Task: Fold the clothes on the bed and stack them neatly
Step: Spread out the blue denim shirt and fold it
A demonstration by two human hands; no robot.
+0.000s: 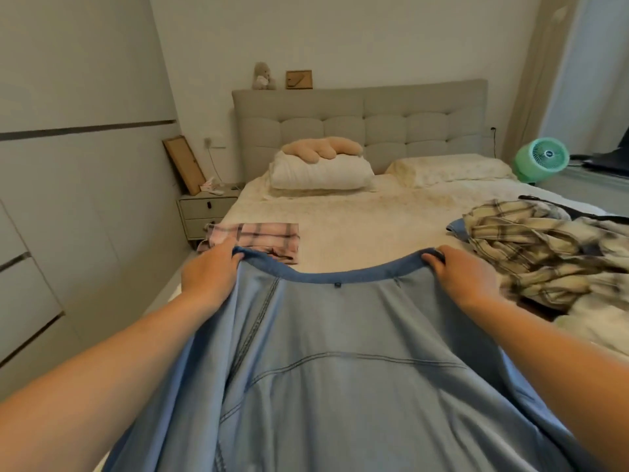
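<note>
Left hand [211, 274] and right hand [463, 277] grip the blue garment [333, 369] at its top edge — bare bed [367, 229] beyond, folded pink plaid [258, 238] left.

blue garment [340, 352] held up, unfolded; pink plaid [258, 238] folded; plaid pile [531, 247] crumpled

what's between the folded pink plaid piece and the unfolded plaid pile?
Head view: bare bedsheet between the pink plaid piece and the plaid pile; nothing lies there.
</note>
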